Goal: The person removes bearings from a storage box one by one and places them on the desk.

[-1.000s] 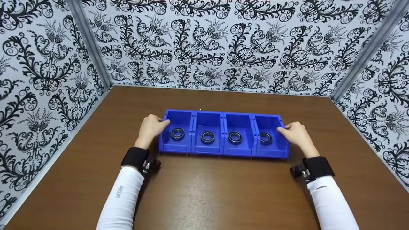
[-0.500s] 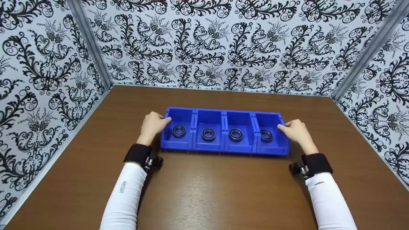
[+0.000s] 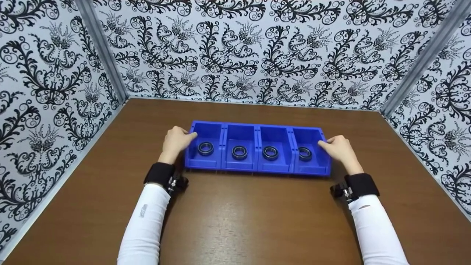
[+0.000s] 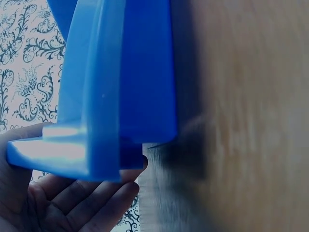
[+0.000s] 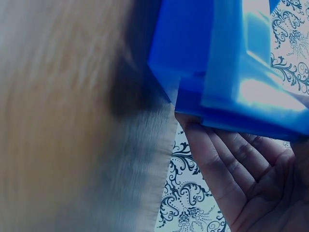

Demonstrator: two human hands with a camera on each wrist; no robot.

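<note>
A joined row of blue plastic storage bins (image 3: 276, 170) is held level between both hands in the head view. One black-rimmed ball bearing (image 3: 205, 154) lies in the leftmost bin, and each other bin holds one like it. The left hand (image 3: 176, 141) grips the left end wall, thumb over the top edge and fingers along the outside. At the opposite end the right hand (image 3: 339, 148) holds the wall the same way. Both wrist views show fingers under the bin's side rim, and a dark shadow separates the bins from the table; the row appears slightly raised.
Brown wooden table (image 3: 228, 213) extends around the bins. Patterned black-and-white panels (image 3: 239, 55) stand at the back and both sides, with grey metal posts (image 3: 103, 55) in the corners. Each wrist carries a black strap with a small camera (image 3: 178, 184).
The bin row has shifted slightly away from the person, toward the back panel, with both hands moving along with it. The bearings stay in their bins, and the grip is unchanged.
</note>
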